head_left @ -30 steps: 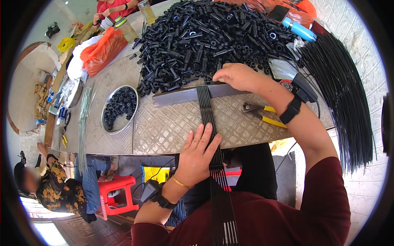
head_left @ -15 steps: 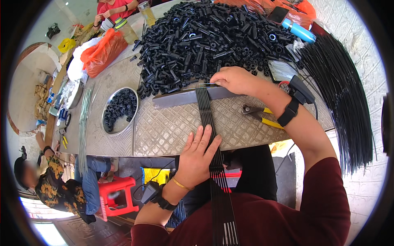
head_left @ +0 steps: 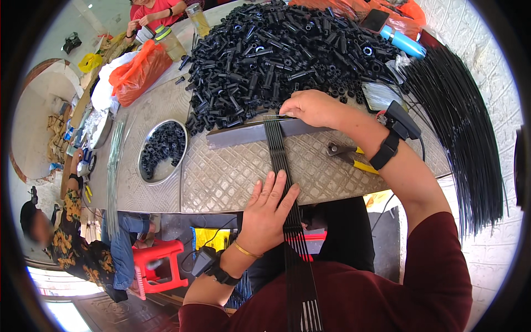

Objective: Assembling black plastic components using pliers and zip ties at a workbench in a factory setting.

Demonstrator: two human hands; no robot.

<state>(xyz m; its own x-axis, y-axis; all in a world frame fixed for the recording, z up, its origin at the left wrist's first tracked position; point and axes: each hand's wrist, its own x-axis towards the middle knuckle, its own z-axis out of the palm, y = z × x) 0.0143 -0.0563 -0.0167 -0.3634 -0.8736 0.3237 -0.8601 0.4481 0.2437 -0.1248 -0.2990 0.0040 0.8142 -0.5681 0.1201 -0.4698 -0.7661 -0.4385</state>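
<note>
My left hand (head_left: 265, 216) lies spread on the black rods (head_left: 279, 155), long axis running from my torso (head_left: 359, 293) across the grey bar (head_left: 235, 135), tips pointing away. My right hand (head_left: 311, 108) is narrowed there; contents indeterminable.

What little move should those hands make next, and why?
Perhaps the right hand should ease slightly left: it sits just right of the far ends of the black strips, by the gray bar, while the left hand rests partly on them.
</note>
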